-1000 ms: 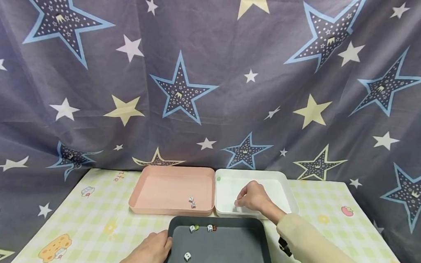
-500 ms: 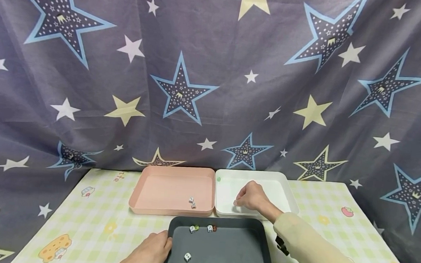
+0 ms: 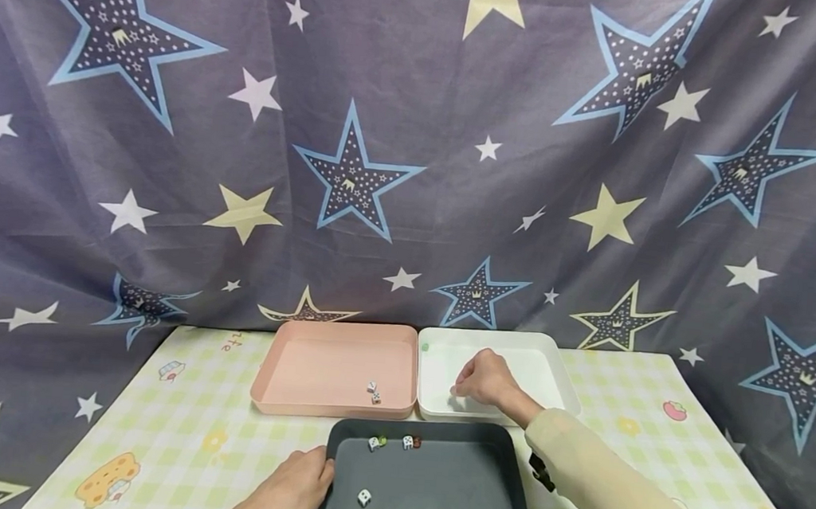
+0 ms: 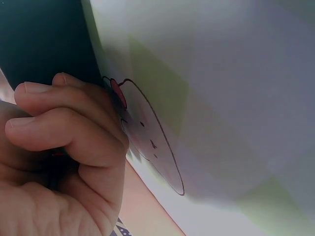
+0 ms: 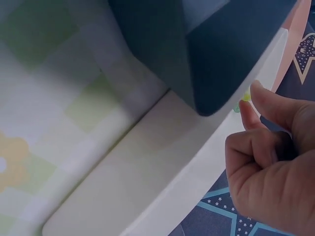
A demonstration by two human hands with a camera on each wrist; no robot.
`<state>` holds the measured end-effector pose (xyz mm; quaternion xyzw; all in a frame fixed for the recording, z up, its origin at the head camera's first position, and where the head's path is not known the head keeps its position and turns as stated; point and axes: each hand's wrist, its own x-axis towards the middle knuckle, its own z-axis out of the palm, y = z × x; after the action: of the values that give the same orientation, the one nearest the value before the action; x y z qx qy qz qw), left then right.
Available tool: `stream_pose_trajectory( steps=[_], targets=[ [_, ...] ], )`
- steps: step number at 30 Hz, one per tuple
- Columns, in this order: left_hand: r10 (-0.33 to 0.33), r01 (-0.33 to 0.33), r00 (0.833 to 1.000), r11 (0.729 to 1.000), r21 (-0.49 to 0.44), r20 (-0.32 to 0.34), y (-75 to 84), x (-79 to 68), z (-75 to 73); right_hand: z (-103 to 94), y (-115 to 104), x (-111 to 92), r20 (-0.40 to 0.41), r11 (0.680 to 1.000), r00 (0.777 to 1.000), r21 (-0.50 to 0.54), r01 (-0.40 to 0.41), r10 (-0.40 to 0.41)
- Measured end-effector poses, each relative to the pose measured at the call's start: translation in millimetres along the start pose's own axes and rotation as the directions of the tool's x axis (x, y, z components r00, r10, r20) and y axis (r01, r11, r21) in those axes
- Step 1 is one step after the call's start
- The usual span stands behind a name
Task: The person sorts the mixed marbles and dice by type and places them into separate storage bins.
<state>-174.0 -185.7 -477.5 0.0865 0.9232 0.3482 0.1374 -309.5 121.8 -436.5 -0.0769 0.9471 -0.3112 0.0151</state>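
My left hand (image 3: 287, 486) holds the left side of a dark grey tray (image 3: 432, 492), thumb at its rim and the other fingers curled beneath. My right hand (image 3: 490, 379) reaches into a white tray (image 3: 545, 377), low over its front left part. In the right wrist view a small yellow-green piece (image 5: 247, 95) shows between thumb and index fingertips, seemingly pinched; its kind is unclear. A small green piece (image 3: 425, 347) lies in the white tray's back left corner. Several white dice (image 3: 364, 498) lie in the dark tray, with a yellow-green piece (image 3: 382, 441) and a red-brown one (image 3: 417, 441).
A pink tray (image 3: 330, 364) stands left of the white one, against it, with two white dice (image 3: 376, 397) near its front right corner. The table wears a checked cloth (image 3: 186, 429). A starry curtain (image 3: 412, 207) hangs behind the trays.
My right hand has shifted slightly left inside the white tray, its fingers still together. My left hand stays on the dark tray; the trays and dice look unmoved.
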Motion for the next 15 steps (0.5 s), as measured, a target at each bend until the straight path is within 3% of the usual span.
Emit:
stream_pose_trajectory(
  steps=[6, 15],
  targets=[
    [0.006, -0.005, 1.000, 1.000, 0.003, -0.017, 0.4, 0.2, 1.6, -6.1, -3.2, 2.9, -0.025, 1.000, 1.000, 0.018, -0.015, 0.016],
    [-0.013, 0.013, 1.000, 1.000, 0.009, 0.001, -1.2, 0.8, 1.2, -11.1, -8.5, -4.7, -0.031, 0.999, 0.999, 0.014, 0.033, -0.033]
  ],
)
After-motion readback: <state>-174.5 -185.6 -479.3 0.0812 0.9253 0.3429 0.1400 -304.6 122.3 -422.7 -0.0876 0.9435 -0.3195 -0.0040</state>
